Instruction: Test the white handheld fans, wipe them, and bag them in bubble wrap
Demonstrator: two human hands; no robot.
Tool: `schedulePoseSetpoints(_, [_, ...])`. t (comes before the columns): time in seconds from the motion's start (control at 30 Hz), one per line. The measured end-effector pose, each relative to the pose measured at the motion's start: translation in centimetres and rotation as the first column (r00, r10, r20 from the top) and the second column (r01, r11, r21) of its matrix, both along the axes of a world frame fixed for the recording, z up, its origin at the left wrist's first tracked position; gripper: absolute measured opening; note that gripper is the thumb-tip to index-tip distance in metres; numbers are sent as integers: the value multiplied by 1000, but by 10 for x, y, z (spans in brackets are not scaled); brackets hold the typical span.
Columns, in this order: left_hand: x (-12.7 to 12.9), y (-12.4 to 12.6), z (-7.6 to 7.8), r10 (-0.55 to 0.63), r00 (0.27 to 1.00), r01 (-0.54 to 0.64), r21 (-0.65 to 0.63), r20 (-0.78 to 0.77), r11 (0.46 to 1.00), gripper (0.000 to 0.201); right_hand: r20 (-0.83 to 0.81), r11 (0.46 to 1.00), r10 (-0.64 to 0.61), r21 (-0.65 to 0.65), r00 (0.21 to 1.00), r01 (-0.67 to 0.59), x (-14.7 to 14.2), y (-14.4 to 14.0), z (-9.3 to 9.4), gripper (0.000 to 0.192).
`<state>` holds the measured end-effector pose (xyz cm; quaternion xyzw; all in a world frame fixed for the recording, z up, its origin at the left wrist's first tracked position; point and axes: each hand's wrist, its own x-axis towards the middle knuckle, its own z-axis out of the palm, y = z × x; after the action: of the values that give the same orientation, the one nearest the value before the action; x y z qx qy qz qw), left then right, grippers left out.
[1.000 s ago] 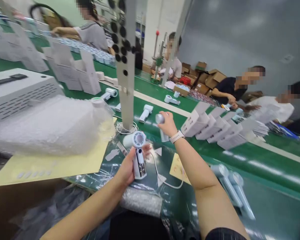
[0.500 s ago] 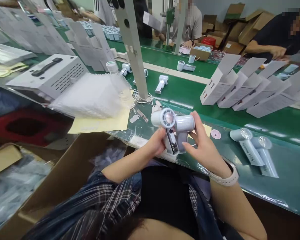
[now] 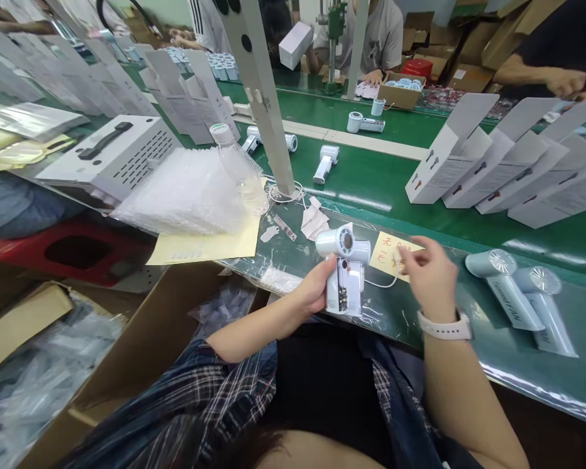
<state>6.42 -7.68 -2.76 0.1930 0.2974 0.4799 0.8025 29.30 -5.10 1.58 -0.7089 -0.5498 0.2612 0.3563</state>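
Note:
My left hand point(image 3: 317, 286) grips a pale blue handheld fan point(image 3: 342, 286) by its handle, near the table's front edge. A second fan point(image 3: 361, 252) of the same kind is close behind it, partly hidden; whether the hand also holds that one is unclear. My right hand point(image 3: 430, 270), fingers pinched, has the end of a thin white cable point(image 3: 383, 285), which runs from beside the fans. Under those fingers lies a yellow note point(image 3: 385, 253) with red handwriting. To the right, two bagged fans point(image 3: 512, 303) lie side by side on the green table.
A metal post point(image 3: 264, 98) rises from the table ahead. A clear bottle point(image 3: 241, 172) and a plastic-wrapped pile point(image 3: 180, 192) stand left. Open white boxes point(image 3: 434, 169) stand at right on the green conveyor point(image 3: 371, 169), with loose fans beyond. A cardboard box point(image 3: 122, 365) is below left.
My right hand has left the second fan and moved right to the cable end. The left hand still grips its fan, now held slightly lower. The yellow note is now more exposed.

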Motion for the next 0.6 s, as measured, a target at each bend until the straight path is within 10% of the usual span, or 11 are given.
schedulePoseSetpoints(0.1, [-2,8,-1,44,999,-43,-11,28,999,71,151,996,-76,-40,986,83,13,11,-5,26])
schedulePoseSetpoints(0.23, [-3,24,13,76,993,-82,54,93,995,78,138,990,117,-98,983,-104,-6,4,-9,21])
schedulePoseSetpoints(0.47, [-14,30,56,83,985,-112,198,151,974,77,-434,805,461,-163,774,-571,-44,-53,17,46])
schedulePoseSetpoints(0.6, [-13,27,72,157,983,-178,260,100,949,90,-481,843,446,-58,754,-535,-59,-58,26,41])
